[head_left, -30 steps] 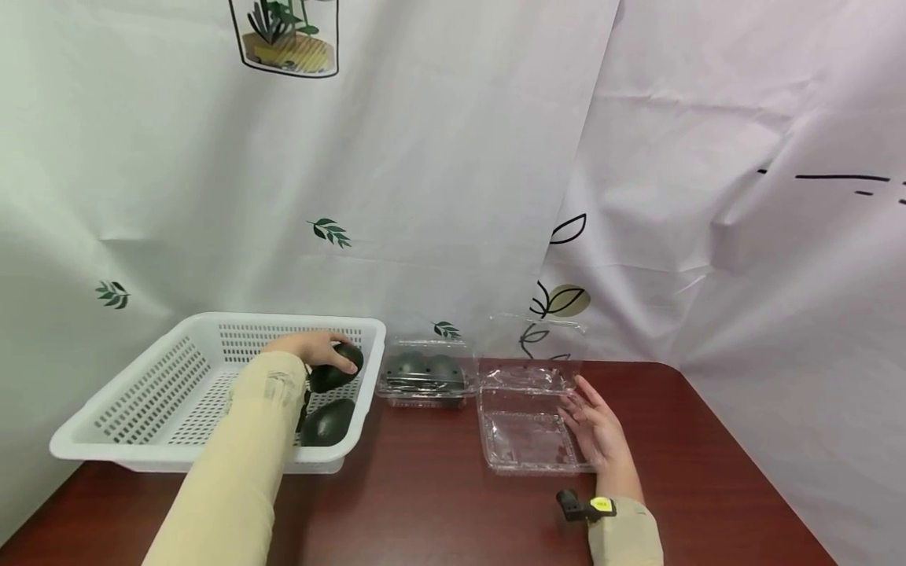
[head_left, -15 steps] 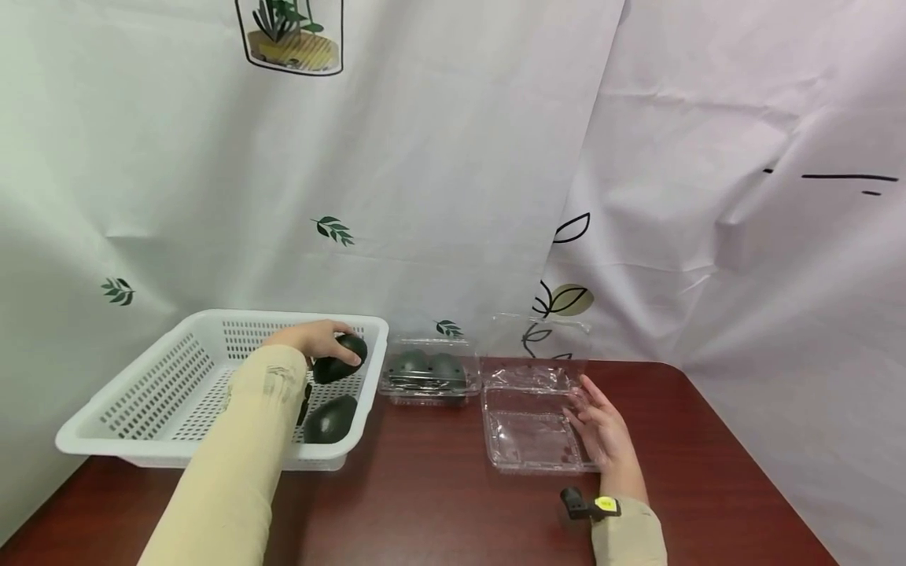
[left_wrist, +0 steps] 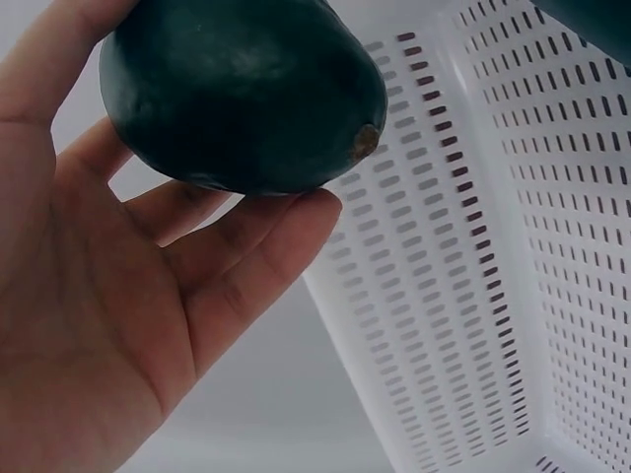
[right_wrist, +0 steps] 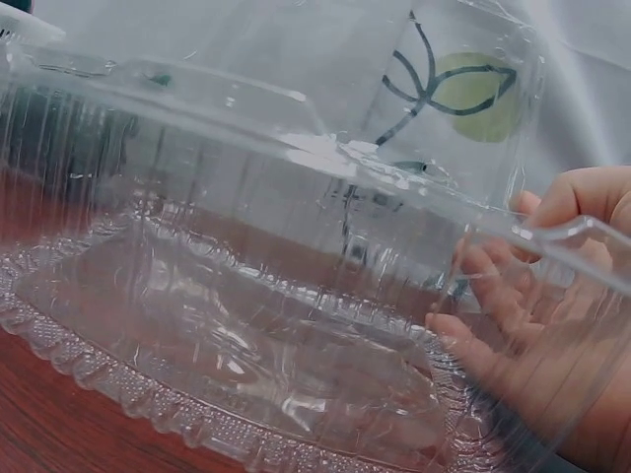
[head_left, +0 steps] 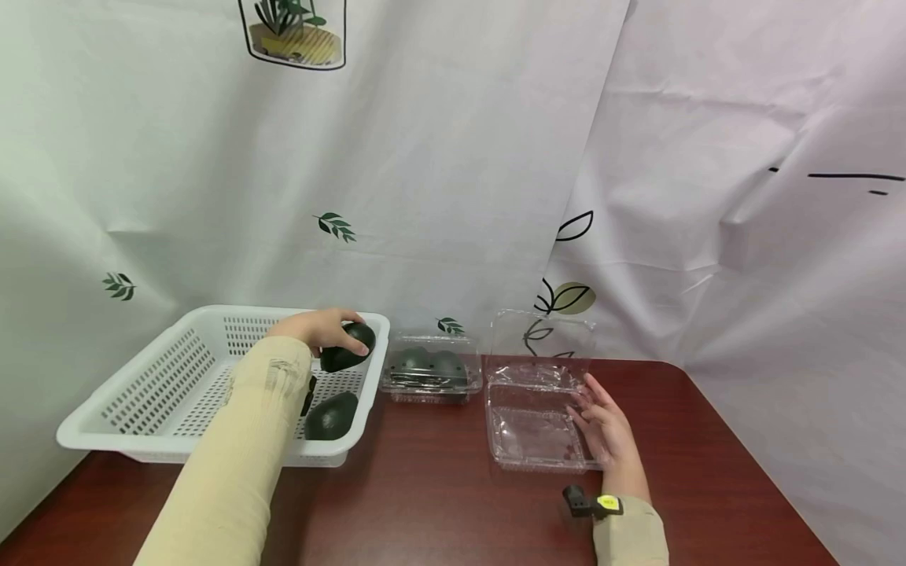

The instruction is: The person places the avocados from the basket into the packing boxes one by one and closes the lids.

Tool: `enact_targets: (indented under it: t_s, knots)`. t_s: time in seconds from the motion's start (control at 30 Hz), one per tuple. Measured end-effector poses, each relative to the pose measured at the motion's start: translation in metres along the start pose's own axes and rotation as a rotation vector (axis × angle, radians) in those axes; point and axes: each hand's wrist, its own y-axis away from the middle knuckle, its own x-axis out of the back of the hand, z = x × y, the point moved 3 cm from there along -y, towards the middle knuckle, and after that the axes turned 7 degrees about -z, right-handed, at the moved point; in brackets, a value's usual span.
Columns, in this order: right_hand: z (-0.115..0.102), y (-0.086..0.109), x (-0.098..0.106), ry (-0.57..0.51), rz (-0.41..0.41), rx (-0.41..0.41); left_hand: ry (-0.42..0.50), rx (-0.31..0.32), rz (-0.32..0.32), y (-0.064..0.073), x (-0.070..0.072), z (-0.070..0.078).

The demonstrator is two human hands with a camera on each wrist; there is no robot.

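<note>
My left hand [head_left: 322, 330] grips a dark green avocado [head_left: 348, 347] over the right side of the white basket. In the left wrist view this avocado [left_wrist: 242, 94] shows its brown stem end, with fingertips under it and the thumb at its left. A second avocado [head_left: 332, 416] lies in the basket's front right corner. Lid raised, a clear plastic clamshell box [head_left: 535, 440] stands on the table with nothing in it. My right hand [head_left: 607, 432] is at the box's right side, its loosely bent fingers [right_wrist: 483, 345] seen through the plastic in the right wrist view.
The white slotted basket [head_left: 71, 432] stands on the left of the dark red table [head_left: 425, 503]. Between basket and open box sits a closed clear clamshell box [head_left: 432, 385] with avocados inside. A printed white cloth [head_left: 453, 157] hangs behind the table.
My left hand has raised the avocado and brought it slightly right, toward the basket's right rim. My right hand keeps its place beside the open box. The head view has shifted a little.
</note>
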Motion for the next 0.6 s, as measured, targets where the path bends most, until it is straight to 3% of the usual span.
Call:
enact_targets:
  t_s: [0.4, 0.6]
  knots:
    - [-0.0017, 0.0008, -0.0021, 0.015, -0.005, 0.025, -0.112, -0.023, 0.027, 0.0028, 0.0069, 0.0076]
    - [-0.0022, 0.0, -0.0037, 0.025, 0.015, -0.007, -0.131, -0.033, 0.048, 0.0066, 0.008, 0.0086]
